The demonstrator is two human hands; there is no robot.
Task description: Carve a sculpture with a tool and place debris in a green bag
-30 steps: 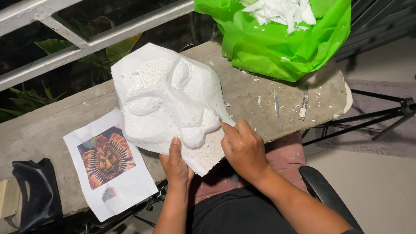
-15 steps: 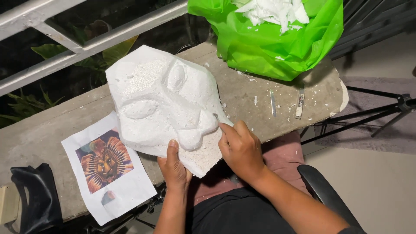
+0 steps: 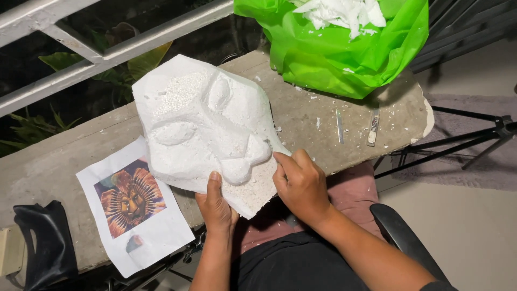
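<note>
Harsh light from above, sharp focus, dark surroundings beyond the railing (image 3: 107, 54)

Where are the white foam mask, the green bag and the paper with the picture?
white foam mask (image 3: 199, 121), head view, on its carved cheek.
green bag (image 3: 323, 54), head view, on its front wall.
printed picture sheet (image 3: 156, 231), head view, on its white margin.

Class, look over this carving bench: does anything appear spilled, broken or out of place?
White foam crumbs lie scattered over the concrete ledge beside the green bag of offcuts. The foam carving has a ragged, broken-looking lower edge near the right hand, and it overhangs the ledge, propped by the left hand.
</note>
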